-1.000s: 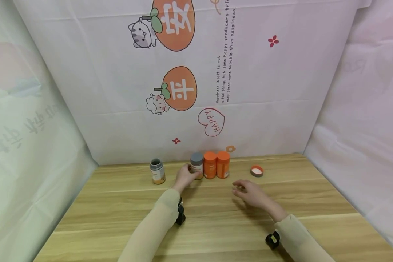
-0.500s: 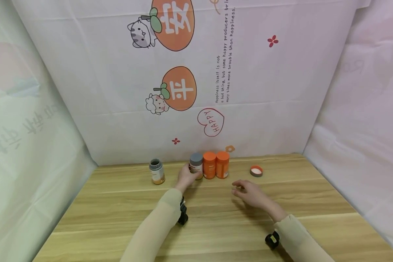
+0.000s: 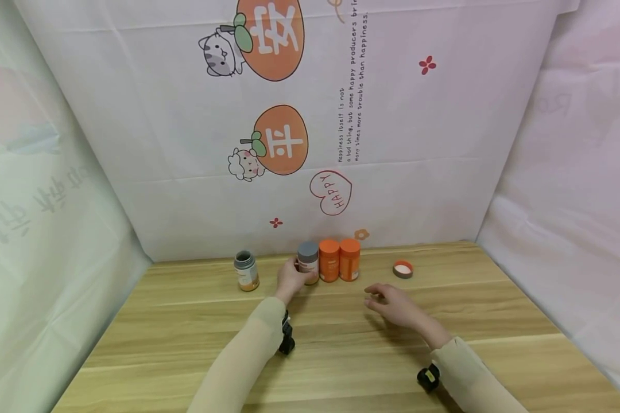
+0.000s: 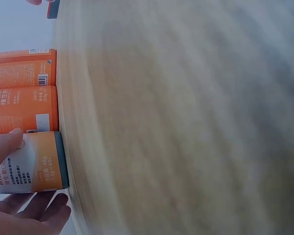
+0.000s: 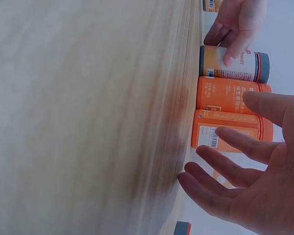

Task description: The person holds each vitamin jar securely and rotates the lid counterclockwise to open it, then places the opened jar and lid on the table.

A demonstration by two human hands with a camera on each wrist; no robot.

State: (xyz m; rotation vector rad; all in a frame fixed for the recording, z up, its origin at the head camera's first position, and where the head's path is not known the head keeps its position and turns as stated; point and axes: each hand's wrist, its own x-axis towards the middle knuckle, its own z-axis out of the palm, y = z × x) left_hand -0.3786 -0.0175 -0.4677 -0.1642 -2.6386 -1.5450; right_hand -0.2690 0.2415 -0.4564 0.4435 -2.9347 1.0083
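Observation:
A white-and-orange supplement bottle with a grey lid stands upright near the back edge of the table. My left hand holds it from its left side; in the left wrist view the thumb lies across the label and the fingers are around the other side. Pressed close to its right are two orange bottles with orange lids, side by side. My right hand hovers over the table to the right of this row, its fingers relaxed and spread, holding nothing, as the right wrist view shows.
Left of the row stands a similar bottle without a lid, its grey neck uncovered. A loose grey-and-orange lid lies on the wooden table at the right. A printed white cloth hangs behind, with more cloth at both sides.
The head view has shifted very slightly. Both hands and the bottles stay essentially where they were, with the left hand still holding the grey-lidded bottle.

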